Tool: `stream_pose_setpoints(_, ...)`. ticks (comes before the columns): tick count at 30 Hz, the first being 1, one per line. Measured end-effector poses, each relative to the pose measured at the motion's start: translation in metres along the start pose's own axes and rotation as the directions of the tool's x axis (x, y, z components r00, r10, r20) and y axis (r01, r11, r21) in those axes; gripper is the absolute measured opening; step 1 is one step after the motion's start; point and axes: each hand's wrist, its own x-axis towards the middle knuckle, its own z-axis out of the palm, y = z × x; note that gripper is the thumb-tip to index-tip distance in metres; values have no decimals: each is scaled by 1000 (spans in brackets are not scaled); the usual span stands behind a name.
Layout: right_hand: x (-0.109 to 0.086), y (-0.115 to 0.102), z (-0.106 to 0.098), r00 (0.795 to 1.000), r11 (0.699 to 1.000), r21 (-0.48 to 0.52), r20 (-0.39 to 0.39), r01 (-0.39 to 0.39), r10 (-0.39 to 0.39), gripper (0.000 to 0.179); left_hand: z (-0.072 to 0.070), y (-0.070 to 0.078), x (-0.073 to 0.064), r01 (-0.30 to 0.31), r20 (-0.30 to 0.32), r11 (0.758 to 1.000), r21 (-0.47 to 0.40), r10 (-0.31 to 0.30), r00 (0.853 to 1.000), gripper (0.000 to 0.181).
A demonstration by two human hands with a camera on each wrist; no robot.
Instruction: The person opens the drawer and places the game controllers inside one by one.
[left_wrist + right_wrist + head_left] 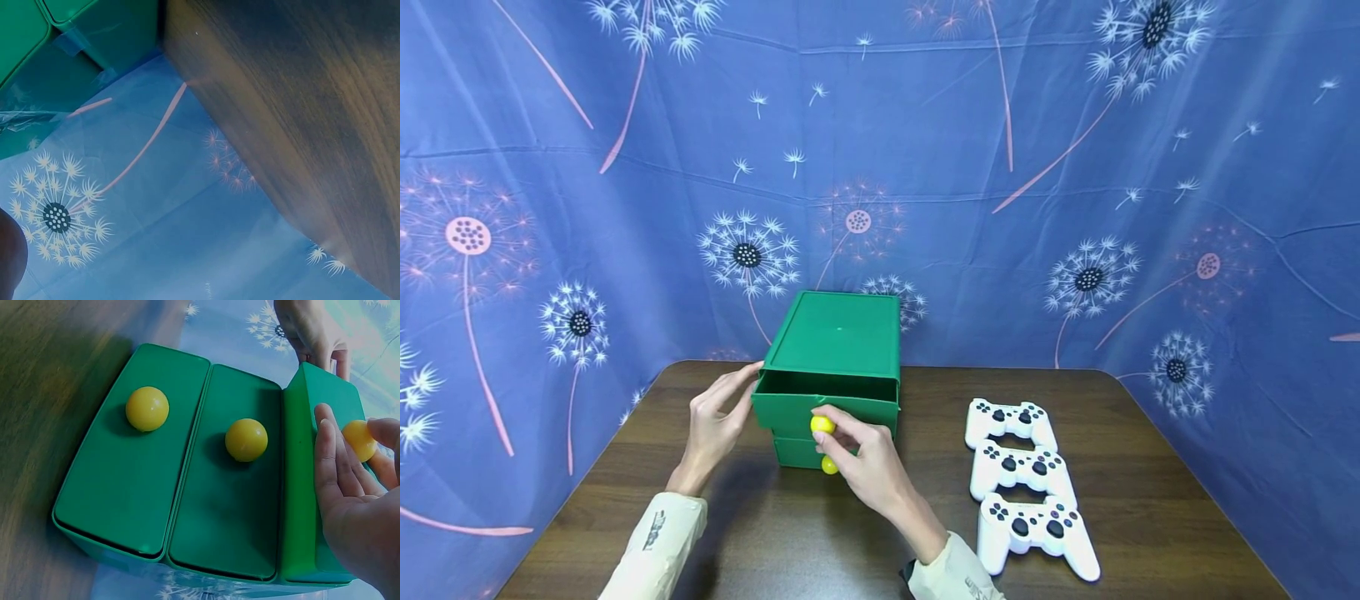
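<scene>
A green drawer unit [842, 333] stands on the table, its top drawer [786, 412] pulled part way out. Thumb and fingers of my right hand [872, 467] pinch the round yellow knob [359, 440] on that drawer's front. Below it, the middle drawer [219, 506] and bottom drawer [119, 494] are pushed in, each with its own yellow knob. My left hand [715, 421] rests against the unit's left side near the top front corner, fingers extended. In the left wrist view only the unit's green side [112, 37] and a dark bit of hand show.
Three white game controllers [1022, 475] lie in a column on the brown wooden table [1135, 467], right of the unit. A blue cloth [955, 250] with dandelion prints hangs behind and around the table. Clear tape [69, 42] sticks to the unit's side.
</scene>
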Motion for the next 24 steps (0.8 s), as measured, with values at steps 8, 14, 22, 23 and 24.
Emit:
stream_pose_setpoints(8, -5, -3, 1, 1000, 1000, 3, 3, 11, -11, 27, 0, -1, 0, -4, 7, 1000, -1, 4, 1000, 55)
stream_pose_setpoints(14, -9, -4, 1, 999, 999, 7, -3, 37, -37, 26, 2, 1, 0, 3, 14, 1000, -3, -3, 1000, 52)
stream_pose_setpoints(22, -13, -6, 1, 999, 999, 12, 25, 35, -36, 27, 0, 2, -1, 18, 23, 1000, 4, -18, 1000, 52)
stream_pose_setpoints(23, -14, -7, 2, 999, 999, 12, 26, 39, -40, 27, 0, 2, -1, 17, 22, 1000, 9, -17, 1000, 52)
stream_pose_setpoints(24, -14, -7, 2, 999, 999, 16, 28, 43, -43, 27, -1, 1, -1, 14, 21, 1000, 11, -15, 1000, 53)
